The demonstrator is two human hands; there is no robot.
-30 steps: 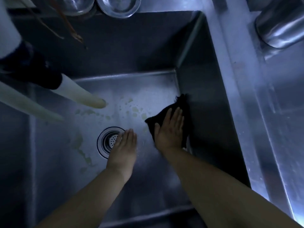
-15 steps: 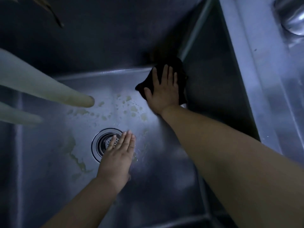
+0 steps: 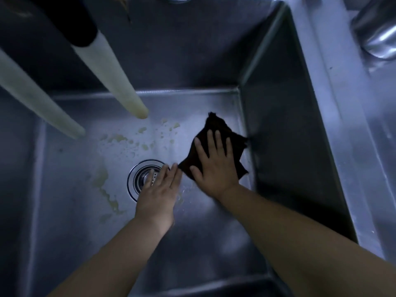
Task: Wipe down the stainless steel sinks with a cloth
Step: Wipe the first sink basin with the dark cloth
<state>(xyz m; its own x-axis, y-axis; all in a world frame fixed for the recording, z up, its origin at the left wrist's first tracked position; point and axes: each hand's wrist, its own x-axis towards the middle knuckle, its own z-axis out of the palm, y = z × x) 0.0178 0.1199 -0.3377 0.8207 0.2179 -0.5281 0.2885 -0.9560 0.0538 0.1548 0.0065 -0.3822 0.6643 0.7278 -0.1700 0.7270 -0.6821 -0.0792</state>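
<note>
Forearms are seen reaching down into the sink [image 3: 289, 146]. Left hand [image 3: 157, 189] is laid flat on the sink floor, grip released, fingers straight, fingertips over the edge of the drain strainer [image 3: 142, 177]. Right hand [image 3: 214, 163] is pressed flat on the dark cloth [image 3: 216, 127], fingers spread and straight, grip released. Cloth is spread on the sink floor, its right corner touching the right wall. Yellowish residue spots [image 3: 128, 140] are noted beyond the drain. Two pale hoses [image 3: 115, 82] are seen hanging above the far left floor.
</note>
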